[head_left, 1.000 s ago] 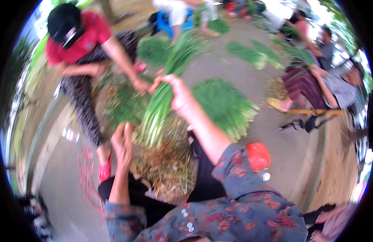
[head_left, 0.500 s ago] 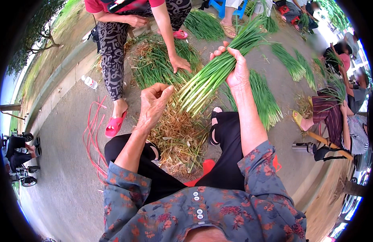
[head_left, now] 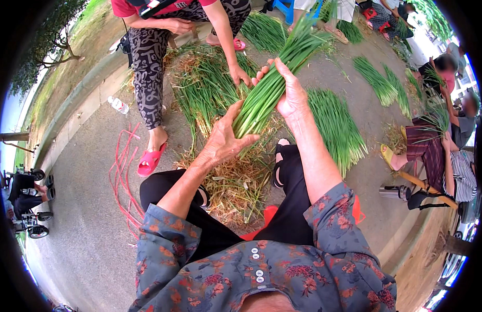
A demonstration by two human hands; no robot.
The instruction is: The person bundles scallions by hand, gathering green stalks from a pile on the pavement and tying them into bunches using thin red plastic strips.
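Note:
A bunch of green chives [head_left: 272, 99] with pale lower stems slants up and to the right in front of me. Around its middle my right hand [head_left: 293, 99] is closed, thumb lying along the near side. My left hand [head_left: 223, 138] cups the pale stem ends between thumb and fingers; some of those ends are hidden behind it. Below the bunch lies a heap of dry, brownish trimmings [head_left: 236, 182] between my feet. Just beyond is a large pile of untrimmed chives [head_left: 202, 83], and another person's hand [head_left: 241, 75] rests at its right side.
To the right lie cleaner chives [head_left: 334, 127] in a spread pile, with smaller bundles [head_left: 373, 78] farther off. Pink-red straps [head_left: 122, 171] and a plastic bottle [head_left: 117, 105] are on the pavement at left. A metal flask [head_left: 394, 192] stands near several seated people at right.
My left hand has moved right from beside the stem ends and now grips them. The bunch has shifted slightly left with my right hand. The other person's hand has moved slightly.

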